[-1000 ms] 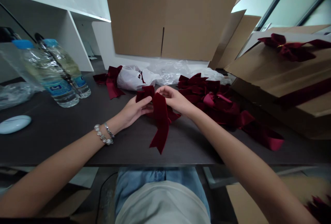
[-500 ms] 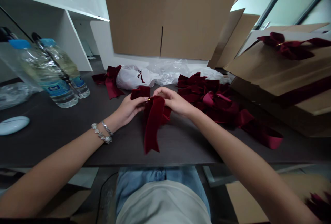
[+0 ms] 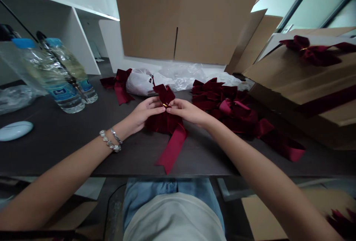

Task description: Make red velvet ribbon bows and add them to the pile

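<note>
A dark red velvet bow point(image 3: 167, 124) is held above the desk, pinched at its middle by both hands. Across its centre shows a small gold tie point(image 3: 165, 105). My left hand point(image 3: 147, 113) is closed on the bow from the left, thumb at the tie. From the right my right hand point(image 3: 186, 111) grips the same spot, fingers and thumb meeting near the gold. One loop sticks up beyond my fingers. A notched ribbon tail, shiny side showing, hangs toward the desk's front edge.
More red bows point(image 3: 217, 96) are heaped at right, with a loose ribbon point(image 3: 278, 142) trailing off. Another bow point(image 3: 121, 85) lies left of white plastic bags point(image 3: 141, 81). Water bottles point(image 3: 62, 92) and a white mouse point(image 3: 16, 131) are at left. A cardboard box point(image 3: 300, 85) stands right.
The bow has been turned between my hands: its loop now points away and the tail shows its shiny side. Both hands now pinch at the gold tie.
</note>
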`<action>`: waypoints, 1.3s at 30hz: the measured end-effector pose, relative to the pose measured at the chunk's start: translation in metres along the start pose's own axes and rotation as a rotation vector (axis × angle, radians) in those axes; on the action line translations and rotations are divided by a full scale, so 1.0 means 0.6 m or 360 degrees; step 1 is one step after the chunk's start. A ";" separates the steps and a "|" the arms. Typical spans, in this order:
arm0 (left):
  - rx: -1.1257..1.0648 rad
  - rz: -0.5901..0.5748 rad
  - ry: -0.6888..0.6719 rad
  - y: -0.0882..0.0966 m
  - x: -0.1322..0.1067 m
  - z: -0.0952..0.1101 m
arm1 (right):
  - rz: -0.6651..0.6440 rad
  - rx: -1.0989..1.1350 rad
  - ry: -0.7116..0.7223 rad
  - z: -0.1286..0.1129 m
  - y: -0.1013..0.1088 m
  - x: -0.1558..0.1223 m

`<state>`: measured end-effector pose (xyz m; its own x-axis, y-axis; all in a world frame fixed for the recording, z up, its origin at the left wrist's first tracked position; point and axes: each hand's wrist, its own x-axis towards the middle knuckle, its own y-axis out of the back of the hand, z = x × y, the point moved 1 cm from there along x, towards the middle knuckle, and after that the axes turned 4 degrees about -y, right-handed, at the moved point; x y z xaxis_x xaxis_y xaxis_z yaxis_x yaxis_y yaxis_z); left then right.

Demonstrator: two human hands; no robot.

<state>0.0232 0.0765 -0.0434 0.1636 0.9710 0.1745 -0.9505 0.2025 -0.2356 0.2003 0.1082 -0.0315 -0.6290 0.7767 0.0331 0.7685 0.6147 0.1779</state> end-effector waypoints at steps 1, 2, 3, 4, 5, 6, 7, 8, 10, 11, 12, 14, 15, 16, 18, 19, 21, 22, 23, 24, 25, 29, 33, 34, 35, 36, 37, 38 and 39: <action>0.0077 -0.0026 -0.0001 0.001 0.001 -0.001 | -0.0003 0.0044 0.0008 0.001 -0.002 0.001; 0.0162 -0.0032 -0.0021 0.003 0.001 -0.003 | 0.0017 0.0074 0.0022 0.001 -0.003 0.002; 0.0247 -0.0030 -0.0037 0.005 0.001 -0.004 | 0.0057 0.0093 0.0045 0.000 -0.003 0.003; 0.0321 -0.0020 -0.0043 0.006 0.001 -0.005 | 0.0103 0.0096 0.0076 -0.001 -0.002 0.003; 0.0374 -0.0011 -0.0043 0.007 0.001 -0.005 | 0.0144 0.0078 0.0110 -0.002 0.000 0.003; 0.0405 -0.0007 -0.0038 0.008 0.001 -0.005 | 0.0166 0.0037 0.0139 -0.003 0.003 0.003; 0.0425 -0.0002 -0.0039 0.008 0.001 -0.003 | 0.0155 -0.0014 0.0152 -0.004 0.006 0.002; 0.0441 0.0001 -0.0052 0.009 0.000 0.000 | 0.0118 -0.0049 0.0142 -0.005 0.009 0.001; 0.0472 -0.0029 -0.0087 0.009 -0.001 0.007 | 0.0019 0.0015 0.0052 -0.005 0.018 -0.002; 0.0494 -0.0078 -0.0090 0.009 -0.002 0.011 | -0.0032 0.0105 -0.0011 -0.005 0.022 -0.003; 0.0519 -0.0140 -0.0078 0.009 -0.002 0.015 | -0.0082 0.0211 -0.0074 -0.006 0.026 -0.005; 0.0580 -0.0265 -0.0019 0.010 -0.004 0.019 | -0.0184 0.0382 -0.0159 -0.007 0.035 -0.007; 0.0614 -0.0302 0.0016 0.011 -0.004 0.019 | -0.0230 0.0413 -0.0189 -0.008 0.039 -0.007; 0.0650 -0.0318 0.0047 0.012 -0.004 0.018 | -0.0238 0.0412 -0.0208 -0.008 0.043 -0.006; 0.0725 -0.0299 0.0096 0.017 -0.002 0.014 | -0.0102 0.0335 -0.0216 -0.008 0.053 -0.004; 0.0762 -0.0275 0.0118 0.020 0.000 0.012 | 0.0014 0.0265 -0.0213 -0.007 0.059 -0.003; 0.0809 -0.0214 0.0175 0.027 0.003 0.008 | 0.0226 0.0146 -0.0204 -0.006 0.071 0.000; 0.0811 -0.0187 0.0209 0.030 0.005 0.007 | 0.0289 0.0120 -0.0203 -0.005 0.077 0.000; 0.0798 -0.0161 0.0244 0.033 0.007 0.007 | 0.0320 0.0123 -0.0205 -0.005 0.084 0.000; 0.0766 -0.0135 0.0281 0.035 0.009 0.008 | 0.0336 0.0147 -0.0201 -0.005 0.090 -0.001; 0.0712 -0.0105 0.0315 0.038 0.010 0.009 | 0.0351 0.0179 -0.0189 -0.006 0.096 -0.002; 0.0366 0.0044 0.0359 0.041 0.011 0.014 | 0.0363 0.0232 -0.0118 -0.009 0.113 -0.008; 0.0092 0.0293 0.0296 0.041 0.011 0.009 | 0.0355 0.0264 -0.0136 -0.007 0.103 -0.007; 0.0065 0.0345 0.0284 0.041 0.012 0.007 | 0.0364 0.0239 -0.0139 -0.006 0.098 -0.006; 0.0055 0.0382 0.0270 0.040 0.012 0.004 | 0.0375 0.0175 -0.0138 -0.004 0.092 -0.004; 0.0061 0.0410 0.0252 0.039 0.013 0.001 | 0.0391 0.0067 -0.0131 -0.001 0.085 -0.001; 0.0089 0.0439 0.0224 0.038 0.013 -0.002 | 0.0418 -0.0073 -0.0119 0.002 0.079 0.002; 0.0139 0.0478 0.0183 0.036 0.014 -0.005 | 0.0463 -0.0214 -0.0106 0.005 0.074 0.005; 0.0208 0.0528 0.0134 0.035 0.014 -0.007 | 0.0522 -0.0333 -0.0090 0.009 0.068 0.010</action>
<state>0.0054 0.0893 -0.0507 -0.1431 0.9893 0.0283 -0.9804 -0.1377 -0.1411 0.2289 0.1386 -0.0291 -0.3417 0.9373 0.0681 0.8834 0.2957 0.3636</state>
